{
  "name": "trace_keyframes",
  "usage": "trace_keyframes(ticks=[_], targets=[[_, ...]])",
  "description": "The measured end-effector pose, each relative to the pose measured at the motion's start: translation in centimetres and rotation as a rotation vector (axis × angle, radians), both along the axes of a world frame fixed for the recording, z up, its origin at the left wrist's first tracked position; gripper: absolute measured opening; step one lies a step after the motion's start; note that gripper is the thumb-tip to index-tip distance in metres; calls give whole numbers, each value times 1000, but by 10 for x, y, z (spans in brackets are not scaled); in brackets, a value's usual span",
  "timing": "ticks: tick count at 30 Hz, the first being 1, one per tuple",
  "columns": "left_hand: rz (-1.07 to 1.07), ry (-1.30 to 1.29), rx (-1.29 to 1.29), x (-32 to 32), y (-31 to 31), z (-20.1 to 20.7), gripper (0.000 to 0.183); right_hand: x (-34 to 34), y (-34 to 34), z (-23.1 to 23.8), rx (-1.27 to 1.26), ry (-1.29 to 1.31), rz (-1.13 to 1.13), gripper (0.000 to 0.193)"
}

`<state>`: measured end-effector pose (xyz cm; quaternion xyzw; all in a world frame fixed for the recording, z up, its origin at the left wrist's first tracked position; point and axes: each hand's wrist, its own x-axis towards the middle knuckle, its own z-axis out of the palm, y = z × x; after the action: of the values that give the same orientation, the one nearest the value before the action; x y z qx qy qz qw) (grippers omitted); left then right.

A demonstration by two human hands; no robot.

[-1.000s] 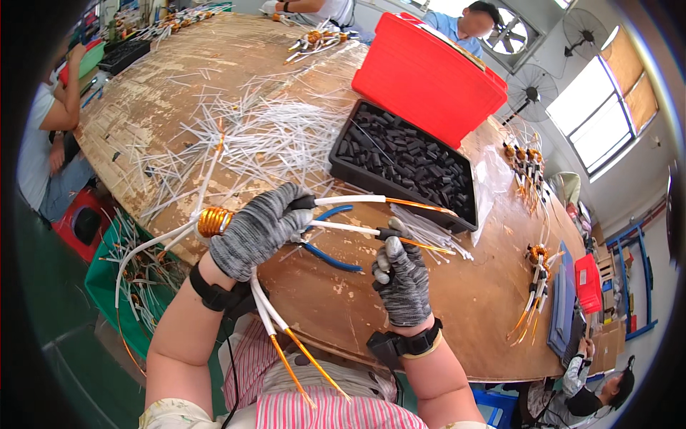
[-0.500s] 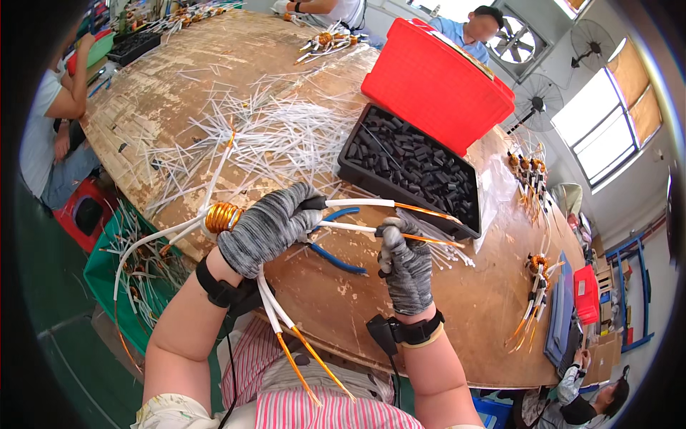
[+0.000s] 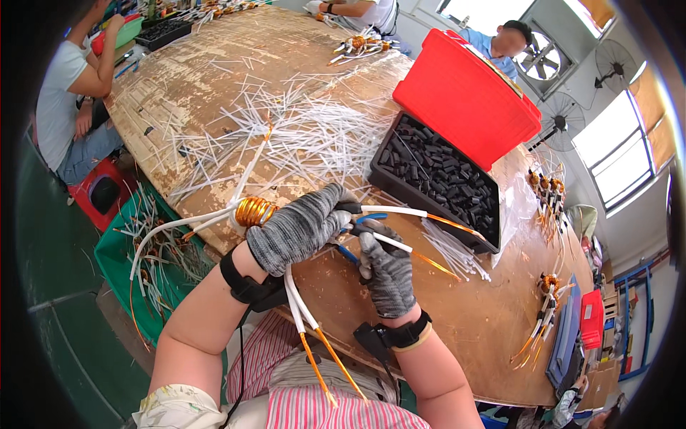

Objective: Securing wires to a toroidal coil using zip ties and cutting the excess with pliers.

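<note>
My left hand (image 3: 296, 229), in a grey knitted glove, is closed around the leads of a copper wire coil (image 3: 255, 212). Two white-sleeved leads with bare copper-coloured ends run out to the right past its fingers. A black tube (image 3: 350, 208) sits on the upper lead (image 3: 396, 210), by the left fingertips. On the lower lead (image 3: 393, 244), my gloved right hand (image 3: 388, 275) pinches close to the left fingers, at another black tube (image 3: 361, 230). Two more white-sleeved leads (image 3: 304, 307) hang below my left wrist. Blue-handled pliers (image 3: 348, 253) lie partly hidden under the hands.
Loose white sleeves (image 3: 314, 129) cover the mid-table. A black bin (image 3: 436, 189) of black tubes stands beyond my hands, against a red crate (image 3: 468, 96). Finished-looking coils (image 3: 549, 284) lie at right. A green bin (image 3: 118, 247) with wired coils stands at left. Other people sit around the table.
My right hand has slid left along the lower lead, up to the left fingers, and the black tube there sits nearer the left hand. The whole view has shifted slightly.
</note>
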<state>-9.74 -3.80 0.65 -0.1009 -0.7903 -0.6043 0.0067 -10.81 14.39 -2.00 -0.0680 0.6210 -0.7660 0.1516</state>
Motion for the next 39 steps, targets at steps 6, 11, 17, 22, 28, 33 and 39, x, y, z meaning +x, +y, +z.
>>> trace_keyframes(ticks=[6,11,17,22,28,33,39], targets=[[-28,82,-146,2,-6,-4,24,0,-16,5,13,-4,36,28],[-2,295,-245,1,-4,-13,24,-2,-13,4,44,71,58,25],[1,221,-147,-3,-5,-21,25,1,-17,13,29,88,74,27],[83,581,-114,11,-4,-10,30,-3,1,10,-196,-64,7,32],[281,672,-434,81,-57,23,31,-9,14,2,-228,-152,77,28],[15,660,-787,104,-40,-2,26,-8,12,-1,-268,-245,35,22],[-51,725,-829,95,-28,-11,28,8,29,-14,-444,-523,86,29]])
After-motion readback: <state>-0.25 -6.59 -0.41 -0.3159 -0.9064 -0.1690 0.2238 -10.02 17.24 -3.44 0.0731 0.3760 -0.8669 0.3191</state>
